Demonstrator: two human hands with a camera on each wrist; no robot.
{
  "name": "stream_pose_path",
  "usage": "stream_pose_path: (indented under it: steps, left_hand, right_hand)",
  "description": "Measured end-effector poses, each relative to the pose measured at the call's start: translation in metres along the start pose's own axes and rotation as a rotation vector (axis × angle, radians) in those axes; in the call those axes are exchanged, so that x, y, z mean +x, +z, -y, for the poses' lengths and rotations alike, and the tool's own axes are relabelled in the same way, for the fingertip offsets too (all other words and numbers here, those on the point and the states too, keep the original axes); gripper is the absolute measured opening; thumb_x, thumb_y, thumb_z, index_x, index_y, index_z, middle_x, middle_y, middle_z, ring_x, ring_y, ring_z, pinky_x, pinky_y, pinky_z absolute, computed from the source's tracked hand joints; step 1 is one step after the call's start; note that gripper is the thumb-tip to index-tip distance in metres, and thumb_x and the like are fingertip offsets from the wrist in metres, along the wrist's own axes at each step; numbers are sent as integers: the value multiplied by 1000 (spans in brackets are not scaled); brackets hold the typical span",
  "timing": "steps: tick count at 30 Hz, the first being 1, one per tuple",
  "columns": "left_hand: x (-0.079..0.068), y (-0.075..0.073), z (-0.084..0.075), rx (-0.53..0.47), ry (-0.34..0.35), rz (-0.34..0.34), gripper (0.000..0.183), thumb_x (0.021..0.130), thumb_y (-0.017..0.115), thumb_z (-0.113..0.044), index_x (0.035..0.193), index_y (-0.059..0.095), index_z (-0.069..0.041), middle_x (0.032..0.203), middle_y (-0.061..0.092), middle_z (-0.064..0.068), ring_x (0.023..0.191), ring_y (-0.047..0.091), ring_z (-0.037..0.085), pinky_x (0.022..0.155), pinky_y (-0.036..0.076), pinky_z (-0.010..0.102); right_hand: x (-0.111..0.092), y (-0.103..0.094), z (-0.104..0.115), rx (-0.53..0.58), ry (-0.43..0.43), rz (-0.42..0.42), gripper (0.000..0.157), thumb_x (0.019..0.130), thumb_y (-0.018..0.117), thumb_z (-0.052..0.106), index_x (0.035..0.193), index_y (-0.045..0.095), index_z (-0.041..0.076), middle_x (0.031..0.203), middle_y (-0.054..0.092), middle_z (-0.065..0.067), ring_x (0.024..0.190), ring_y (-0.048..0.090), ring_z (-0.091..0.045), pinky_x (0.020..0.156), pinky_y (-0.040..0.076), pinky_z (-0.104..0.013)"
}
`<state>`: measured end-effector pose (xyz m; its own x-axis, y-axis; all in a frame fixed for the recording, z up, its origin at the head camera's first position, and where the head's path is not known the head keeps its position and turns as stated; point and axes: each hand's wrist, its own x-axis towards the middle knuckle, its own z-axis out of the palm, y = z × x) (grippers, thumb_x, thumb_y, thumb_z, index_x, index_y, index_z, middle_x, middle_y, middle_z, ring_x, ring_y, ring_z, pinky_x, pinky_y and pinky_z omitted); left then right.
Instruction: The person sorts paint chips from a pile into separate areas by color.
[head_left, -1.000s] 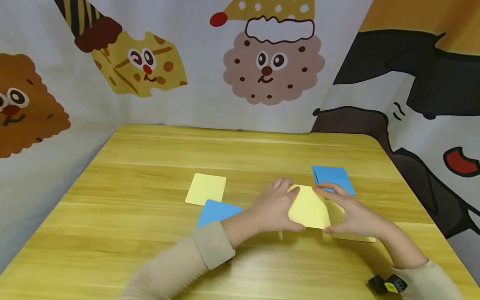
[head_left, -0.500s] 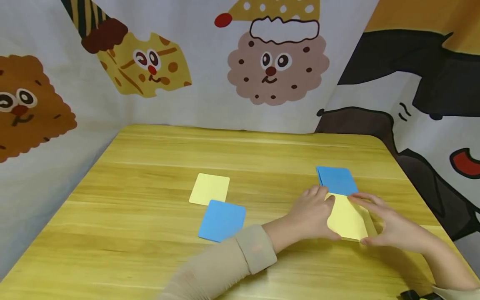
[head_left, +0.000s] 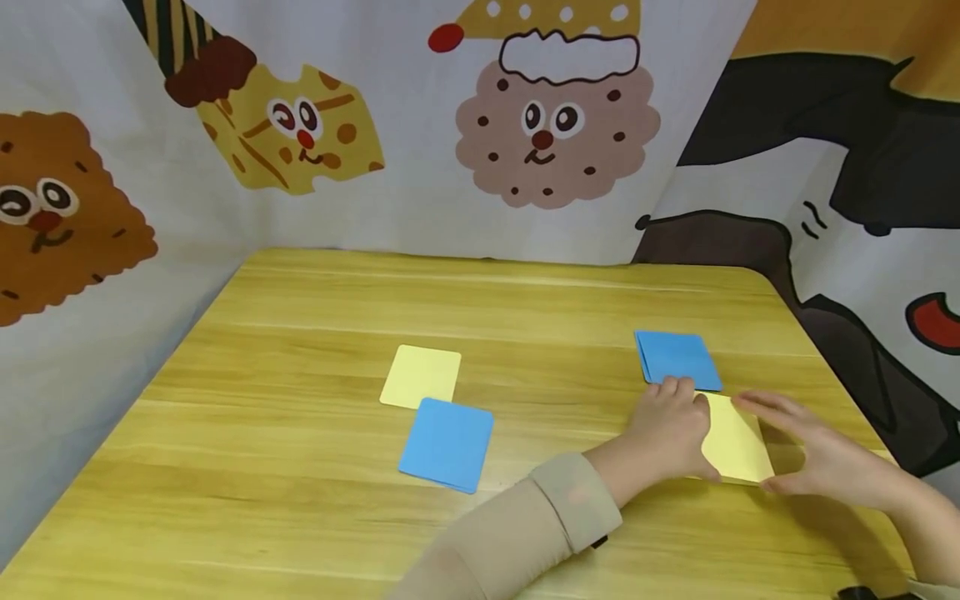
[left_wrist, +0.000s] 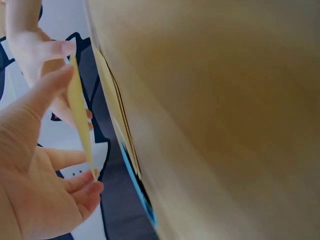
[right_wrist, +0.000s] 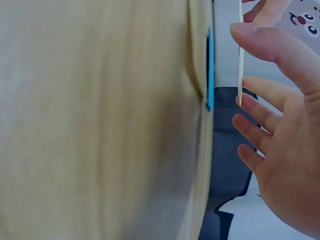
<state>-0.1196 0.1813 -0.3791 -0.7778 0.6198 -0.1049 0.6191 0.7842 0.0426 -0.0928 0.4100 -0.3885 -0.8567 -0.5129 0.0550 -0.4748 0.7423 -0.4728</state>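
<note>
Left hand [head_left: 667, 429] and right hand [head_left: 832, 462] hold a yellow card [head_left: 737, 442] between them, just near of the far-right blue cards [head_left: 678, 358]

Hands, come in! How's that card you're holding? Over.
Left hand, right hand: both gripping. Yellow card: held by its edges. Blue cards: close beyond, seemingly not blocking.

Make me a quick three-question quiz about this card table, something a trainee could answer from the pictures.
1. True or false: the left hand and the right hand hold a blue card between them.
2. What color is the card pile just beyond the hands: A red, B blue, C yellow?
3. Toward the person's left, two colors overlap. Which one lies on top?

Key:
1. False; the held card is yellow.
2. B.
3. Blue; the blue card covers a corner of the loose yellow card.
</note>
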Motion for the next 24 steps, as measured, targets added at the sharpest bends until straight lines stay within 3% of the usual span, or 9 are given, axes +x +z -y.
stream_pose_path:
  steps: [5, 13, 24]
  left_hand:
    - [6, 6, -7, 9, -34, 48, 82, 62, 68, -77, 130, 51, -35, 122, 37, -14, 111, 34, 5, 95, 30, 21]
    - [12, 12, -12, 39, -85, 124, 84, 63, 68, -76, 134, 46, -37, 127, 36, -14, 117, 32, 5, 97, 28, 23]
    - [13, 13, -9, -5, -101, 173, 85, 65, 66, -76, 138, 40, -40, 135, 32, -15, 125, 29, 6, 99, 29, 26]
  right_hand:
    - [0, 4, -8, 16, 27, 39, 102, 59, 91, 18, 146, 39, 11, 141, 31, 4, 119, 20, 16, 79, 31, -8]
    - [6, 5, -14, 46, 67, 121, 101, 61, 89, 23, 147, 37, 10, 139, 33, -10, 117, 18, 20, 80, 34, -9]
    - [6, 7, -18, 106, 88, 162, 98, 64, 87, 21, 147, 37, 10, 141, 31, -12, 117, 16, 21, 80, 28, -8]
